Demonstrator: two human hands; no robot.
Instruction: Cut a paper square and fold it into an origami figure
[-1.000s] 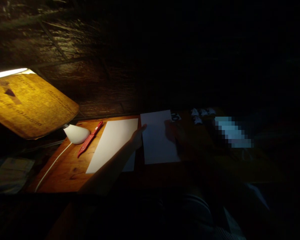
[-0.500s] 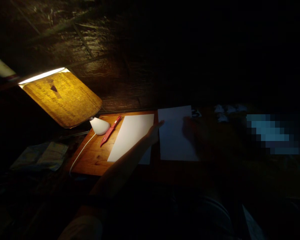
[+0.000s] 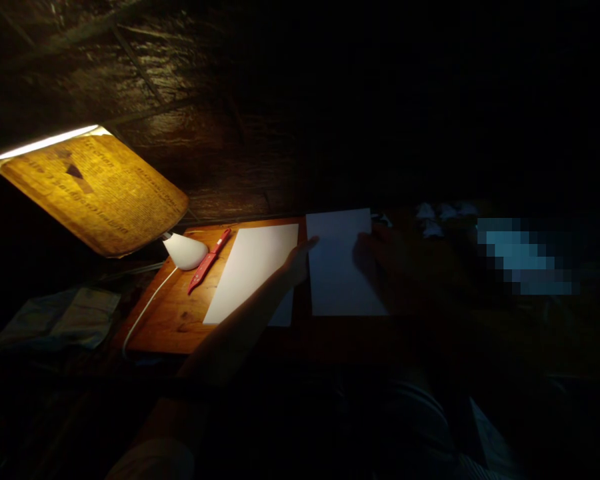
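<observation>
A sheet of white paper [image 3: 336, 273] is held at both its sides, in the dim part of the table. My left hand [image 3: 298, 259] pinches its left edge, with the thumb on the front face and the other fingers out of sight. My right hand [image 3: 375, 250] is at the right edge, very dark, with finger shapes lying over the paper's side. A second white sheet [image 3: 253, 267] lies flat on the wooden table [image 3: 167, 327], partly under my left forearm. Left of it rests a red knife-shaped object [image 3: 209, 262].
A desk lamp with a white base [image 3: 186, 252] and a lit, printed yellow shade [image 3: 95, 193] stands at the left. Its white cord [image 3: 147, 301] runs off the table edge. Crumpled pale pieces [image 3: 443, 217] lie at the back right. A pale folded bundle [image 3: 63, 319] lies lower left.
The whole view has shifted slightly, so things appear further left. Both hands keep their hold on the paper, and my right hand's fingers sit nearer its right edge.
</observation>
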